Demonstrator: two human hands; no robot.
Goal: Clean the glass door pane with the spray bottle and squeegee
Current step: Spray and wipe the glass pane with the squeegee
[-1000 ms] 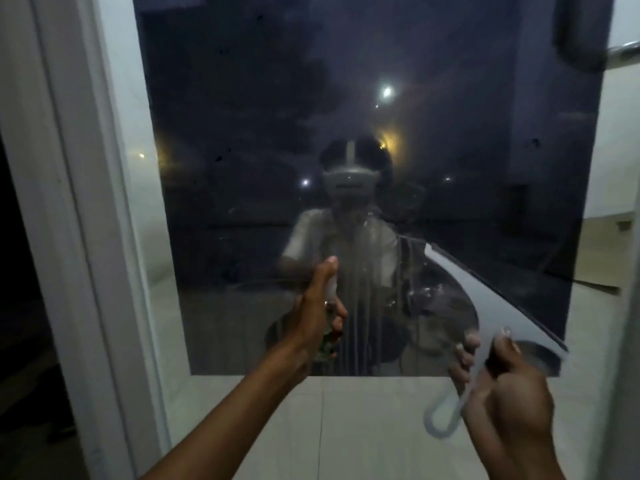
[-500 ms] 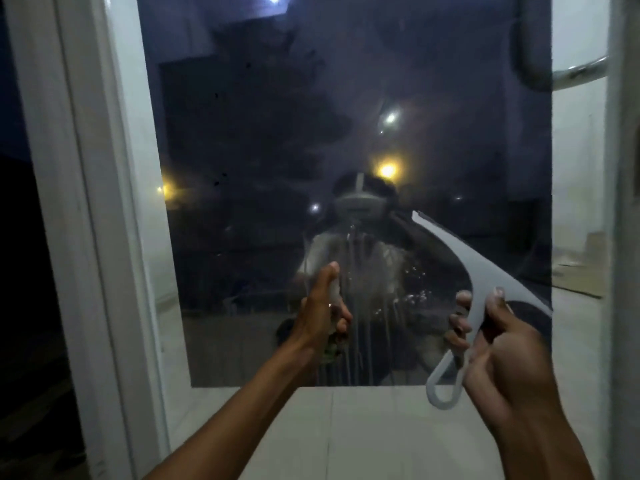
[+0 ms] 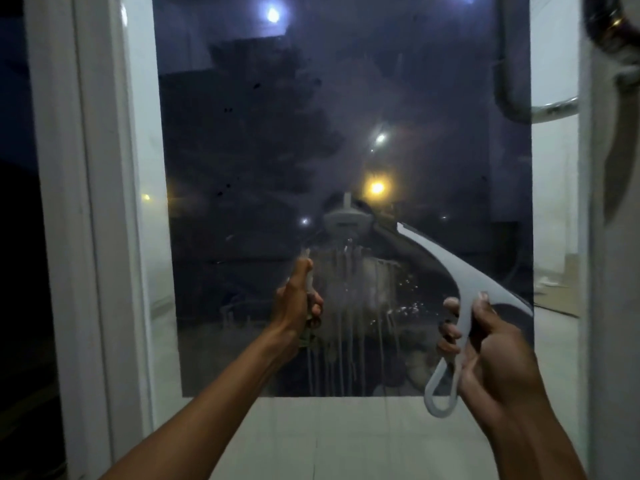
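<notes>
- The left hand (image 3: 298,303) grips the spray bottle (image 3: 309,284), held upright with its top toward the glass door pane (image 3: 263,140).
- The right hand (image 3: 485,341) grips the handle of the grey squeegee (image 3: 460,278); its loop end hangs low, and the blade's long axis runs diagonally from upper left to lower right against the pane.
- Wet streaks (image 3: 349,299) run down the glass between the hands.
- A white door frame (image 3: 86,202) stands at left.

A single head-worn camera faces forward, slightly downward, close to the glass door pane (image 3: 346,150).
</notes>
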